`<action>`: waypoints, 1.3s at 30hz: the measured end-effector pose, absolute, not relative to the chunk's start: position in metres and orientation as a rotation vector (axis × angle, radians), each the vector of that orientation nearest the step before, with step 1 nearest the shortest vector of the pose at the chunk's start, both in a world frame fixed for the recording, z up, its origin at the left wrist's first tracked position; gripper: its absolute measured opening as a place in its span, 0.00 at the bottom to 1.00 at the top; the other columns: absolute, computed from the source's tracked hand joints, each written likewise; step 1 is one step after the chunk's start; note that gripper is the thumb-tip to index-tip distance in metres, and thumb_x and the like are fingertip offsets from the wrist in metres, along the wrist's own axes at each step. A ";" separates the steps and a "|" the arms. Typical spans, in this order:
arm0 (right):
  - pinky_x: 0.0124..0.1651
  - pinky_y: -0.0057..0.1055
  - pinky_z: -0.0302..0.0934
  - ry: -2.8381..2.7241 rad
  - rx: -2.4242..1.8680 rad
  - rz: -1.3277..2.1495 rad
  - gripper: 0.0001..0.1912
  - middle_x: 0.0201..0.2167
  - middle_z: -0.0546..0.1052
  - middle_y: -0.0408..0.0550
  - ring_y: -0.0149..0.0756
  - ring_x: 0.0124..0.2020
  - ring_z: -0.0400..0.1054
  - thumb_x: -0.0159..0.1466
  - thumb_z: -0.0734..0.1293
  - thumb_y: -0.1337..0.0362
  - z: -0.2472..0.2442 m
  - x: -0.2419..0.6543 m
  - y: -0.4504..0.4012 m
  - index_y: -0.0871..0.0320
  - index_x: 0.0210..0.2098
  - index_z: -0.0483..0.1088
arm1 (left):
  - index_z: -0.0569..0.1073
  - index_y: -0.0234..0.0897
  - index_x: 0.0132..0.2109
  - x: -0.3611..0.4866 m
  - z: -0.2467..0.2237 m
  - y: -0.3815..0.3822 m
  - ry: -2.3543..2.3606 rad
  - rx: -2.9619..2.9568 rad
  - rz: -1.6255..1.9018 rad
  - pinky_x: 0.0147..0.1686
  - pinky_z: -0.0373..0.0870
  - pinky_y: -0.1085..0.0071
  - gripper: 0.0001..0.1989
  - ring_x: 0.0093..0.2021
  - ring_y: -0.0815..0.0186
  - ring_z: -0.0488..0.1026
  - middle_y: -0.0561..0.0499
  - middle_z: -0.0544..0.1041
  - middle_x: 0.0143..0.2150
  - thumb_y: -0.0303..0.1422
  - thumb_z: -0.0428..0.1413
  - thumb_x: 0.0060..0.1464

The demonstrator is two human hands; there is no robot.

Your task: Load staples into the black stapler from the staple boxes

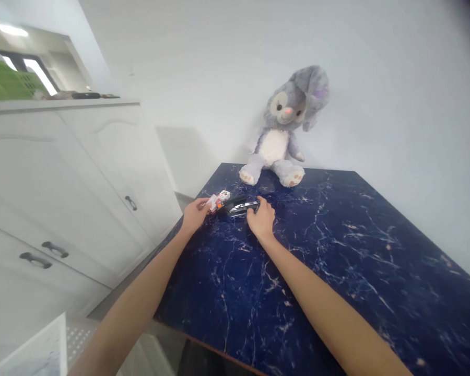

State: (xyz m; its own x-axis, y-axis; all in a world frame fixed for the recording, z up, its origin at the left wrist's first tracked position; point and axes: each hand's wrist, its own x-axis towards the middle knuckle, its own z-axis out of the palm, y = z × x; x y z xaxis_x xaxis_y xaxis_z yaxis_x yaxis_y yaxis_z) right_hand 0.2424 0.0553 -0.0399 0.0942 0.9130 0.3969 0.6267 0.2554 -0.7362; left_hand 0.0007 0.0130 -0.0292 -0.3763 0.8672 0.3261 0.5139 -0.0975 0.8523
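Observation:
My left hand (194,214) pinches a small red-and-white box (212,202) at the left side of the dark blue marbled table (235,282). Just beyond it lies another small white box (224,195) with dark marks on it. A black-and-silver stapler (241,207) lies between my hands, its dark end close to the boxes. My right hand (262,216) is closed around the stapler's right end. A small orange patch shows beside the red-and-white box; what it belongs to is too small to tell.
A grey plush rabbit (276,143) sits at the table's back edge against the white wall (203,62). White cabinets (78,172) with dark handles stand to the left, and a green basket (10,81) rests on top of them.

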 end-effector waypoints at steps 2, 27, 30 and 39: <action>0.59 0.52 0.54 -1.647 -1.507 0.395 0.30 0.54 0.72 0.62 0.58 0.56 0.62 0.60 0.62 0.63 -0.041 0.241 0.055 0.61 0.61 0.64 | 0.79 0.40 0.50 0.005 -0.028 0.012 1.889 1.566 1.415 0.42 0.77 0.62 0.16 0.32 0.60 0.80 0.49 0.83 0.35 0.41 0.61 0.55; 0.58 0.51 0.55 -1.708 -1.556 0.398 0.26 0.53 0.72 0.61 0.57 0.54 0.64 0.62 0.62 0.64 -0.036 0.242 0.053 0.60 0.59 0.66 | 0.78 0.35 0.49 -0.023 -0.027 0.012 2.387 1.814 1.136 0.50 0.69 0.57 0.17 0.46 0.49 0.77 0.40 0.81 0.46 0.38 0.57 0.57; 0.59 0.50 0.54 -1.714 -1.570 0.400 0.26 0.55 0.71 0.60 0.56 0.55 0.63 0.62 0.63 0.64 -0.036 0.242 0.052 0.59 0.60 0.65 | 0.75 0.36 0.54 -0.020 -0.028 0.011 2.433 1.746 1.218 0.52 0.69 0.60 0.19 0.49 0.53 0.77 0.42 0.80 0.50 0.42 0.53 0.61; 0.61 0.48 0.53 -1.734 -1.588 0.422 0.26 0.57 0.70 0.59 0.53 0.56 0.63 0.62 0.63 0.63 -0.033 0.241 0.052 0.58 0.60 0.65 | 0.72 0.41 0.58 -0.003 -0.030 0.014 2.158 2.011 1.017 0.55 0.69 0.60 0.20 0.51 0.55 0.77 0.47 0.80 0.53 0.39 0.56 0.60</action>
State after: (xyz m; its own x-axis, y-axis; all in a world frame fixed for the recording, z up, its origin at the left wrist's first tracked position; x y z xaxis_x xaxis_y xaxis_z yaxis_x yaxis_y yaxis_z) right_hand 0.2414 0.0518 -0.0329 0.0348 0.9555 0.2930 0.7137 0.1815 -0.6765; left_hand -0.0029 0.0137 -0.0300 -0.1687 0.8985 0.4053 0.8845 -0.0434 0.4645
